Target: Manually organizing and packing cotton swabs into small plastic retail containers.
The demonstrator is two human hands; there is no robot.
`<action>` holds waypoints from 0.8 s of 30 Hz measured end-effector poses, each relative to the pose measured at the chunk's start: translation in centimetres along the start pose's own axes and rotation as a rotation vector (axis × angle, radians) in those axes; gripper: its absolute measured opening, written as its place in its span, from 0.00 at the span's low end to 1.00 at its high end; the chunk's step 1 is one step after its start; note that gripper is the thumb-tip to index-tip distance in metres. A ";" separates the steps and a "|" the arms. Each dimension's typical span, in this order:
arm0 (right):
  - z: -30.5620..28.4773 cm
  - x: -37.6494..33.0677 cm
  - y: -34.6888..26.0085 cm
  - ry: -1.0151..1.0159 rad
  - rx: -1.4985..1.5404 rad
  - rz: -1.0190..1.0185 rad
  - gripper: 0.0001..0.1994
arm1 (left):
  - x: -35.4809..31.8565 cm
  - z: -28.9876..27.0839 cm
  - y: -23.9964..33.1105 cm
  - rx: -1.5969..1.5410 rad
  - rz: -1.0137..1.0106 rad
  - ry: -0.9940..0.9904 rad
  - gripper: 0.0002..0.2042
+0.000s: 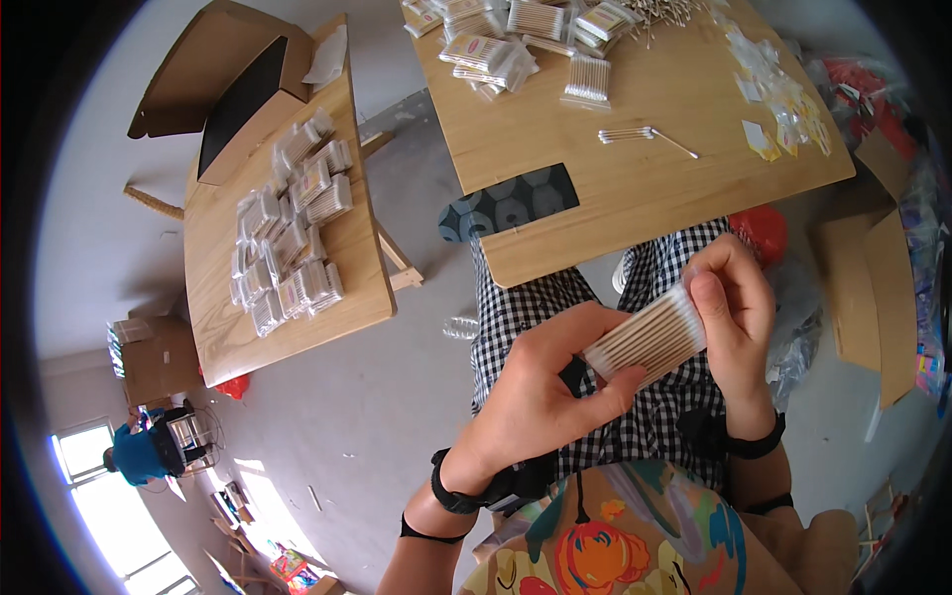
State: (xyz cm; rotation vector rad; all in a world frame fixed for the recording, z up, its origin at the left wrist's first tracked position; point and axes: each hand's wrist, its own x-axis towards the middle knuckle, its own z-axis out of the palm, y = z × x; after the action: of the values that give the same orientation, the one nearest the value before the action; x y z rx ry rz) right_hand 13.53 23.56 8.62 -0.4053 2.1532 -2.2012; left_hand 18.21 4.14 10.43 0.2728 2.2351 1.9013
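Observation:
Above my lap I hold a clear flat pack of cotton swabs (650, 339), tilted, with wooden sticks and white tips side by side. My left hand (545, 389) is closed round its left end, the thumb along the lower edge. At the pack's right end, my right hand (736, 312) pinches the plastic between thumb and curled fingers. On the table beyond my hands lie a few loose cotton swabs (627, 134), one of them askew. A single swab pack (587, 79) rests farther back, beside a heap of filled packs (486, 50).
Many filled packs (288, 233) cover part of the left table (347, 297), near an open cardboard box (260, 104). Empty plastic bags with yellow cards (783, 99) lie along the right table's far right. A dark patterned mat (521, 200) sits at its near-left edge. A person (149, 451) is at far left.

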 end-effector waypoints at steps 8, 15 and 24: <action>-0.5 -0.5 -0.2 0.043 -0.112 -0.050 0.08 | -0.2 0.8 0.8 -0.002 0.051 0.036 0.21; -1.1 -1.0 0.9 0.176 -0.079 -0.107 0.08 | -1.1 0.8 0.4 -0.166 0.107 0.211 0.22; -1.6 -2.6 1.0 0.168 -0.315 -0.497 0.08 | -1.0 0.0 0.0 -0.070 0.246 0.233 0.10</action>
State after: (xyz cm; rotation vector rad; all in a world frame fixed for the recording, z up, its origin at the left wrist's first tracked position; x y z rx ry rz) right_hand 15.53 25.63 7.17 -0.8851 2.7520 -2.1681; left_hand 19.16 3.86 10.44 0.3467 2.3680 2.2370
